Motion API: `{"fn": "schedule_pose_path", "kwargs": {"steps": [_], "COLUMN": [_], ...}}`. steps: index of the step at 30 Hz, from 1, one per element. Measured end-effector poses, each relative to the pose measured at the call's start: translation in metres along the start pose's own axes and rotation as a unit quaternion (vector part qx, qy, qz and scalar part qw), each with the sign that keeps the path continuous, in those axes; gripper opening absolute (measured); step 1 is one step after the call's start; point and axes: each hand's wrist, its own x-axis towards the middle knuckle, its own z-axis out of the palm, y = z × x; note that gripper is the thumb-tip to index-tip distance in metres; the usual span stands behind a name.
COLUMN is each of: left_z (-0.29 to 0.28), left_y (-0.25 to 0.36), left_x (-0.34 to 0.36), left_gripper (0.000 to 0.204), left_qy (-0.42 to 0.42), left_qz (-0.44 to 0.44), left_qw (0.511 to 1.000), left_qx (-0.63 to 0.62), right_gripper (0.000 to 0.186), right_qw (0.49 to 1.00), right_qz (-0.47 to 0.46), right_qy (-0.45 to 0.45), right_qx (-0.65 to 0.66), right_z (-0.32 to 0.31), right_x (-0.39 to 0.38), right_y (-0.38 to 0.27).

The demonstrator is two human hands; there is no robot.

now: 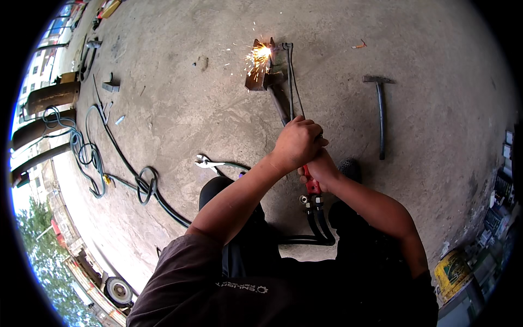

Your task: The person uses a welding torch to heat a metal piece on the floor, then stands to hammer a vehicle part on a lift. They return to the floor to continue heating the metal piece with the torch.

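My left hand (pixel 297 143) is closed round the upper part of a cutting torch (pixel 312 183). Just below it, my right hand (pixel 322 171) grips the red handle. Thin tubes lead away from my hands to the angled torch head, which meets a short piece of rusty steel channel (pixel 255 83) on the floor. Bright sparks (pixel 262 52) spray there, mostly to the left, and the glare hides the cut. A dark handle-like bar (pixel 279 103) lies against the channel's near end. Two black hoses (pixel 318 223) leave the torch's rear fittings between my legs.
A hammer (pixel 381 117) lies on the concrete at right. Silver clamp-like pliers (pixel 209 163) rest near my left knee. Looped hoses (pixel 146 185) and a small metal bracket (pixel 111 85) are at left. A yellow bucket (pixel 453 273) stands lower right; a parked vehicle's wheel (pixel 119 290) shows lower left.
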Motion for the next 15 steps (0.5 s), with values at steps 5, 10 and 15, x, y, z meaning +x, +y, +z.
{"fn": "schedule_pose_path", "kwargs": {"steps": [5, 10, 15], "left_z": [0.0006, 0.0024, 0.0045], "left_y": [-0.0002, -0.0006, -0.0005], "left_x": [-0.0002, -0.0006, -0.0003], "left_gripper": [0.019, 0.019, 0.02], "left_qy": [0.0, -0.001, 0.003], "left_qz": [-0.005, 0.0, 0.013], "left_qw": [1.0, 1.0, 1.0], "left_qx": [-0.003, 0.011, 0.006], "right_gripper": [0.018, 0.017, 0.017], "right_qw": [1.0, 1.0, 1.0], "right_qz": [-0.004, -0.011, 0.005], "right_qy": [0.001, 0.003, 0.021], "right_qx": [0.001, 0.001, 0.01], "right_z": [-0.0002, -0.0018, -0.0021], "right_x": [0.0015, 0.0034, 0.0003], "right_y": [0.0017, 0.0058, 0.0066]}}
